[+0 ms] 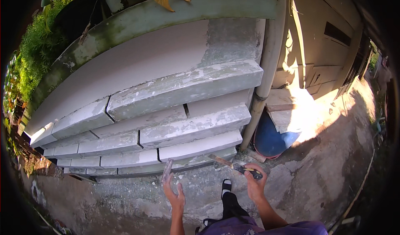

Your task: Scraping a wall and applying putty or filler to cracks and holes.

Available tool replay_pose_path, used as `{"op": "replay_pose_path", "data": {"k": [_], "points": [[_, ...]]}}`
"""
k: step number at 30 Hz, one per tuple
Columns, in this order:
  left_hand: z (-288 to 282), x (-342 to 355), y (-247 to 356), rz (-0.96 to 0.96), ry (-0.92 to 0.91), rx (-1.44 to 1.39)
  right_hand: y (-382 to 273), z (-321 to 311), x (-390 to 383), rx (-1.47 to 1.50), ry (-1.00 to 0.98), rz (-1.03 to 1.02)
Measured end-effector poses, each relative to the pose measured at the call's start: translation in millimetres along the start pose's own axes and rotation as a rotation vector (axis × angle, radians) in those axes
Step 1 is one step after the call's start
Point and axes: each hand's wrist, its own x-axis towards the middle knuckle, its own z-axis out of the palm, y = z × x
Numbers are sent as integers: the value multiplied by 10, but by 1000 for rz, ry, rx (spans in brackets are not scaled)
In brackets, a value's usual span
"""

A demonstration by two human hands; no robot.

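My left hand [175, 193] is closed on a narrow flat piece [167, 169] smeared with whitish material, held upright below the lowest steps. My right hand [255, 183] grips a putty knife [243, 169] by its dark handle, the rusty blade pointing up and left toward the lowest ledge. Above both hands are white stepped blocks [196, 120] with grayish, patchy coating and dark vertical gaps. The wall [146, 56] behind them is pale, with an uneven gray area at its right.
A mossy rim [210, 4] with plants [33, 56] tops the wall. At right stand a pipe [268, 56] and a blue container [266, 137] partly under boards [283, 110]. My dark-clad leg and sandal [227, 191] are on the stained concrete ground [316, 172].
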Motion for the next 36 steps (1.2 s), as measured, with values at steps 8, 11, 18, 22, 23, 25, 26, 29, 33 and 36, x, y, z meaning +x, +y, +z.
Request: {"op": "replay_pose_path", "data": {"k": [8, 11, 18, 22, 23, 25, 26, 29, 33, 36], "points": [[-369, -1875, -696, -340, -525, 281, 161, -55, -561, 440, 166, 877], [-559, -1872, -718, -351, -577, 323, 243, -70, -469, 464, 197, 1050], [-441, -1350, -562, -338, -489, 277, 313, 77, -121, 630, 78, 1224], [-48, -1446, -252, -239, -456, 78, 370, 2, 157, 766, 74, 1288], [26, -1533, -214, -244, -440, 84, 323, 39, 254, 759, 79, 1234], [183, -1675, -246, -610, -543, -24, 156, 96, 474, 726, 146, 1117], [250, -1645, -309, -607, -548, -24, 57, 143, 610, 728, 150, 1113], [420, -1463, -416, -640, -515, -105, -35, 152, 984, 507, -101, 697], [801, -687, -398, -564, -379, -229, -214, 200, 1459, 487, -359, 531], [1059, -206, -462, -361, -370, -145, -330, 340, 1771, 391, -426, 390]]}}
